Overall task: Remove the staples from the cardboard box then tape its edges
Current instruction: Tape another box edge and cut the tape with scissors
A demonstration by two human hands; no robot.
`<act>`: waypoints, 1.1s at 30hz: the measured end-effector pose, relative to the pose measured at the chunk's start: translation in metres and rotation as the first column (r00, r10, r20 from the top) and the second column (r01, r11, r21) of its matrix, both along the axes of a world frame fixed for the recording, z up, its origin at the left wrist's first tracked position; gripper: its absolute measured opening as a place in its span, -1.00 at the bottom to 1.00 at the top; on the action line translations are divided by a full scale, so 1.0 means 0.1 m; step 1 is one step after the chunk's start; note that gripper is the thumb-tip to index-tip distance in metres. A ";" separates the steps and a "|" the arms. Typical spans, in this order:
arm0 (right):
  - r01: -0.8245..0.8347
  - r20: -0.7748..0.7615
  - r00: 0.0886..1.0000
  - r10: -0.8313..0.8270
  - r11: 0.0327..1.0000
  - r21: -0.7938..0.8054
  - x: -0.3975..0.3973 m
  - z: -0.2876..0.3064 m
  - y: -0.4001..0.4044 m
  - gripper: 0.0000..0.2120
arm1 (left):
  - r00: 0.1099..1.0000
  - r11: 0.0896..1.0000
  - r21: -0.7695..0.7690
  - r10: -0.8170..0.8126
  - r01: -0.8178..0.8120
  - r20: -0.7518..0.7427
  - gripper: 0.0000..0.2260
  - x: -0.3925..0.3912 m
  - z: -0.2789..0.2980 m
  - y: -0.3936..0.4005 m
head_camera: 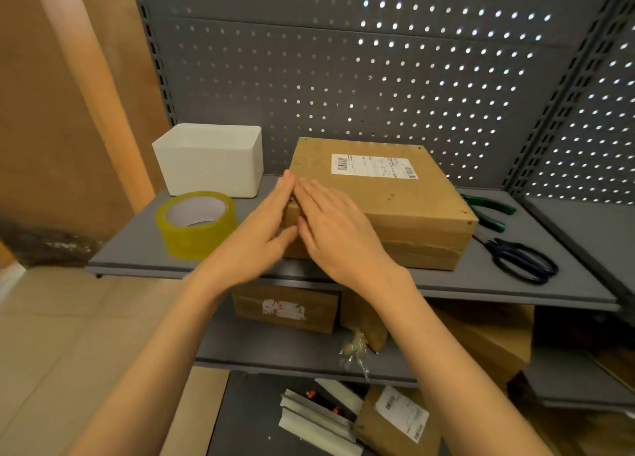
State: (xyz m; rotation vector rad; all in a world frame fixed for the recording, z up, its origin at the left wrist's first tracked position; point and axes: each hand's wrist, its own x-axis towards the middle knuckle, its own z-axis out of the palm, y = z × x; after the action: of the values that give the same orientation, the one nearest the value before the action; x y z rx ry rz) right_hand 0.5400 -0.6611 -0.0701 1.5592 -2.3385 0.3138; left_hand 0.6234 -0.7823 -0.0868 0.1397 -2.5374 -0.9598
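A flat brown cardboard box (395,194) with a white shipping label lies on the grey shelf (137,246). My left hand (264,225) presses flat against the box's near left corner, fingers straight and together. My right hand (336,229) lies flat on the same corner from the top and front, its fingertips meeting those of the left hand. Neither hand holds anything. A roll of yellowish clear tape (196,223) stands on the shelf left of the box. The corner under my hands is hidden.
A white open bin (209,160) stands behind the tape. Green-handled pliers (488,211) and dark scissors (522,259) lie right of the box. Grey pegboard (378,60) backs the shelf. Lower shelves hold more cardboard parcels (285,308) and white strips (319,421).
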 end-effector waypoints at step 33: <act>-0.073 0.064 0.995 0.079 0.993 -0.091 -0.04 -0.07 -0.05 -0.55 | 0.934 0.967 0.073 0.256 -0.245 -0.250 -0.62 0.02 -0.17 0.10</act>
State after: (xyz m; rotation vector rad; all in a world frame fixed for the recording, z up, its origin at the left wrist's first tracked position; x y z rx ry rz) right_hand 0.5362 -0.6661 -0.0773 1.6210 -2.2848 0.4886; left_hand 0.6252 -0.7719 -0.1038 0.3210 -2.1995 -0.8667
